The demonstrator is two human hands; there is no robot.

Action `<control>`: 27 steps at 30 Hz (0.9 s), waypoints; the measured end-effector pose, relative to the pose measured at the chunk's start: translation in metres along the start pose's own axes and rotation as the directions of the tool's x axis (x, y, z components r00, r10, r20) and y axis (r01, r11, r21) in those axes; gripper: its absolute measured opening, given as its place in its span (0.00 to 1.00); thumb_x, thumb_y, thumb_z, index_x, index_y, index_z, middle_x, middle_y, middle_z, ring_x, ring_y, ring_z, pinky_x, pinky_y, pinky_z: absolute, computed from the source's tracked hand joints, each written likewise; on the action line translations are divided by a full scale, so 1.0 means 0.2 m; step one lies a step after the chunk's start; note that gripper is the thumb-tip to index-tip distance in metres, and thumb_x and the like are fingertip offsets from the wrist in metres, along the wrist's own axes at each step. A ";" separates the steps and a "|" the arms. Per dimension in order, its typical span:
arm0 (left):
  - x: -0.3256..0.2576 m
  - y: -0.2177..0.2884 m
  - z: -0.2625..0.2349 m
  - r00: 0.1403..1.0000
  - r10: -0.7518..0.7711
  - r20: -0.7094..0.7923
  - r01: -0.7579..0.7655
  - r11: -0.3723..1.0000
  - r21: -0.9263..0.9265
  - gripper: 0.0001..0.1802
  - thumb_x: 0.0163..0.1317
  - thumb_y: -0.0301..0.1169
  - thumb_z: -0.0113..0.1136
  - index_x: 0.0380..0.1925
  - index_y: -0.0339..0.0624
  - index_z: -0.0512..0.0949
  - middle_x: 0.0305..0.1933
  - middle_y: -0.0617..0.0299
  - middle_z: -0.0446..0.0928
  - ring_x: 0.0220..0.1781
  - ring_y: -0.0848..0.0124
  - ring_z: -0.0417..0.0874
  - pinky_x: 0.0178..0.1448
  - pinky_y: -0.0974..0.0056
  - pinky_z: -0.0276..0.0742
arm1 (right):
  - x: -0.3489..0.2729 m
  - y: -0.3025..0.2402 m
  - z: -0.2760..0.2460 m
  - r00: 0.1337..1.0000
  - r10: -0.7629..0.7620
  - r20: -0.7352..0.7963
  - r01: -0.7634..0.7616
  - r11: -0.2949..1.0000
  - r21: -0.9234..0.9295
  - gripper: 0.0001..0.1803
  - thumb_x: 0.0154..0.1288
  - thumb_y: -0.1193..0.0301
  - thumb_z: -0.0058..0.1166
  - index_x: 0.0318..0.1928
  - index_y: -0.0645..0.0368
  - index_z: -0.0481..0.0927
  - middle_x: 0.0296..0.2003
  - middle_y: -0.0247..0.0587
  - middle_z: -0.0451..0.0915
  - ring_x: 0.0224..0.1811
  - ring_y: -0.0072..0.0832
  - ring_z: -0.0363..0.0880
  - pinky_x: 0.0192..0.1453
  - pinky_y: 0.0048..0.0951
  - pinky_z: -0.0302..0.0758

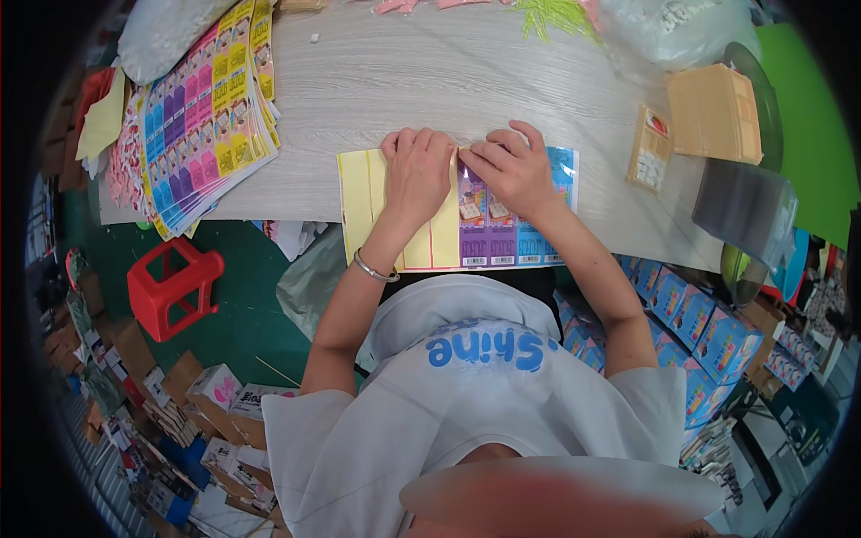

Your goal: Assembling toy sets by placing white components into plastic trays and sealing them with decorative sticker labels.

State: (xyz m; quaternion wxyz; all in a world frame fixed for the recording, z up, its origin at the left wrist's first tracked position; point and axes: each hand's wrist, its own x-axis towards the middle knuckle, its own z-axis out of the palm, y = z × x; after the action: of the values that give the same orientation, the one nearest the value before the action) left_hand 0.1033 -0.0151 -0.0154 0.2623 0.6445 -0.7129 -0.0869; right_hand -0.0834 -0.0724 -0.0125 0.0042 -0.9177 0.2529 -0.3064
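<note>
A printed card sheet [516,238] lies at the table's near edge, its right part purple and blue with small pictures and barcodes. Pale yellow strips with reddish lines [363,206] make up its left part. On the yellow part rests my left hand [420,170], fingers bent at the sheet's far edge and pressed near the seam. My right hand [513,170] lies over the purple part, with fingertips pinching the far edge close to my left hand. One of its fingers is raised. What lies under both palms is hidden.
Stacked colourful printed sheets [211,117] lie at the left, under a white plastic bag [166,36]. To the right are a small box with white pieces [649,148], tan blocks [717,112] and a clear bin [744,211]. A red stool [175,287] stands on the floor.
</note>
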 end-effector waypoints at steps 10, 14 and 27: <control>0.05 -0.07 0.04 0.998 0.034 0.045 -0.038 0.995 0.096 0.17 0.62 0.42 0.68 0.44 0.43 0.79 0.44 0.59 0.78 0.51 0.58 0.75 0.64 0.48 0.60 | -0.08 0.02 -1.15 0.966 -0.067 0.251 -0.231 0.222 0.947 0.08 0.59 0.74 0.62 0.27 0.59 0.75 0.23 0.41 0.72 0.21 0.40 0.72 0.27 0.44 0.69; 0.29 0.22 0.04 0.976 0.178 0.127 -0.200 0.963 0.183 0.28 0.60 0.39 0.70 0.59 0.42 0.77 0.58 0.53 0.75 0.64 0.57 0.74 0.71 0.44 0.60 | -0.47 0.01 -1.60 0.853 0.493 0.172 -0.349 0.294 0.890 0.11 0.55 0.82 0.63 0.32 0.59 0.73 0.25 0.39 0.75 0.21 0.32 0.76 0.28 0.30 0.76; 0.66 0.95 0.71 0.852 0.471 0.230 -0.485 0.874 0.006 0.43 0.65 0.59 0.58 0.73 0.46 0.67 0.81 0.50 0.59 0.84 0.53 0.54 0.83 0.40 0.48 | -0.43 -0.03 -1.09 0.515 0.852 0.094 -0.436 0.166 0.884 0.22 0.53 0.90 0.67 0.45 0.59 0.73 0.37 0.37 0.80 0.37 0.20 0.80 0.41 0.21 0.79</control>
State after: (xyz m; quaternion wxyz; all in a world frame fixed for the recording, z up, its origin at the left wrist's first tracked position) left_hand -0.1365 -0.1433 -0.0130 0.1736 0.4414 -0.8778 -0.0673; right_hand -0.2621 0.0058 0.1173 0.5157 -0.4900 0.4455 -0.5435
